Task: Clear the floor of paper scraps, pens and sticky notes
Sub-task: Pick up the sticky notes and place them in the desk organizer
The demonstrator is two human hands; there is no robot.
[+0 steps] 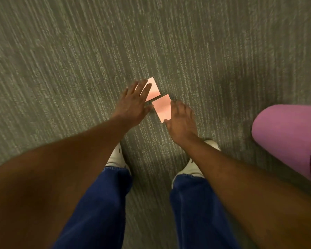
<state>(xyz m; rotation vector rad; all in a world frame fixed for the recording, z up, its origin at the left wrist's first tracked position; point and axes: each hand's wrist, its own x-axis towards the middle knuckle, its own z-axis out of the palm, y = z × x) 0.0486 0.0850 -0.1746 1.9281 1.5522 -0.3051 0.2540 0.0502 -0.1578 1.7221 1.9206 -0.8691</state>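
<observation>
**Reaching down to two pink sticky notes on ribbed carpet**

Bending over the floor, a person stretches both bare arms down toward two sticky notes lying on grey-green carpet [61, 69], whose pile runs in fine, pale, slightly slanted ribs.

The farther sticky note [153, 88] is a flat, salmon-pink square set like a diamond. The left hand [133, 103] lies over its near-left part, fingers straight and spread, fingertips resting on the paper.

The nearer sticky note [162, 107] has the same colour and shape and sits just beside the first, a thin dark gap between their edges. The right hand [180, 121] hovers at its right edge with fingers bent like a claw; the thumb tip meets the note's near corner. Whether the fingers already pinch the paper cannot be told.

Below the hands, two white shoes [115, 157] with smooth rounded toes peek from loose blue denim trouser legs [101, 203]. At the right edge sits a smooth, rounded pink object [285, 133].
</observation>
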